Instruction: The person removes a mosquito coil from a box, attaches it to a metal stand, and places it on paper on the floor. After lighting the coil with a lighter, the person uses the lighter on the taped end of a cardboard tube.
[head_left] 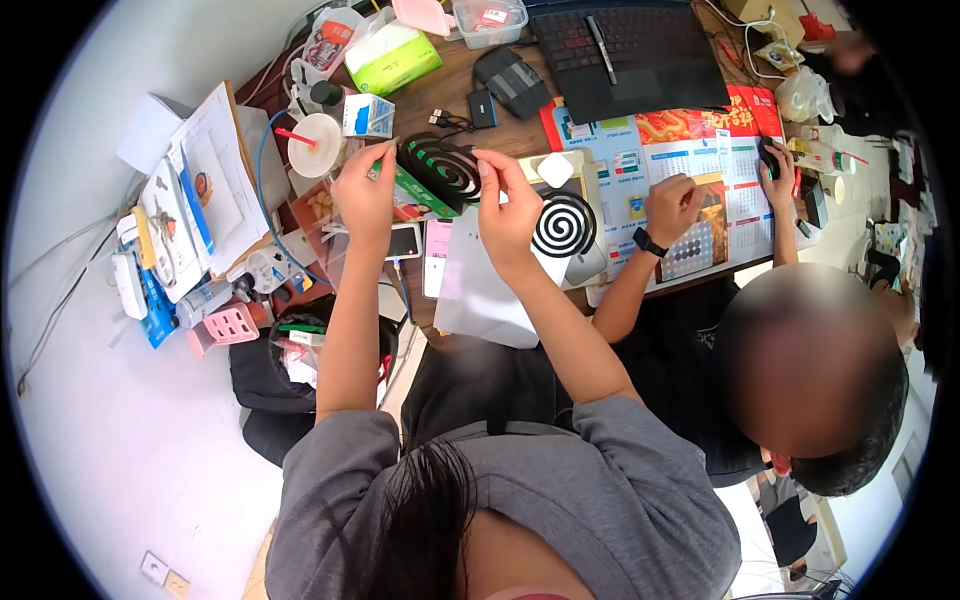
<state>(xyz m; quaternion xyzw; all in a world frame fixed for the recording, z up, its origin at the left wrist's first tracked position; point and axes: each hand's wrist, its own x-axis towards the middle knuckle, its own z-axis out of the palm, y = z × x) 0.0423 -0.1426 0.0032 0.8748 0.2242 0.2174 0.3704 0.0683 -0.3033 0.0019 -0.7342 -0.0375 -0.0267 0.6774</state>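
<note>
A dark spiral mosquito coil (452, 172) is raised in front of me, its rings slightly spread. My left hand (365, 192) pinches at its left edge, thumb and fingertips together. On the other side, the thumb and index finger of my right hand (508, 205) grip the coil's right edge. A green box (428, 200) shows just below and behind the coil, close to my left fingers. To the right of my right hand, another black mosquito coil (563, 224) lies flat on a pale surface. A translucent white sheet (485, 290) hangs over the table edge beneath my right wrist.
Beside me, a person's hand (672, 210) with a watch rests over a calendar mat (660, 150); their other hand holds a mouse (768, 158). A laptop (630, 55) stands at the back. A lidded cup (314, 145), small carton (368, 116) and tissue pack (393, 62) crowd the left.
</note>
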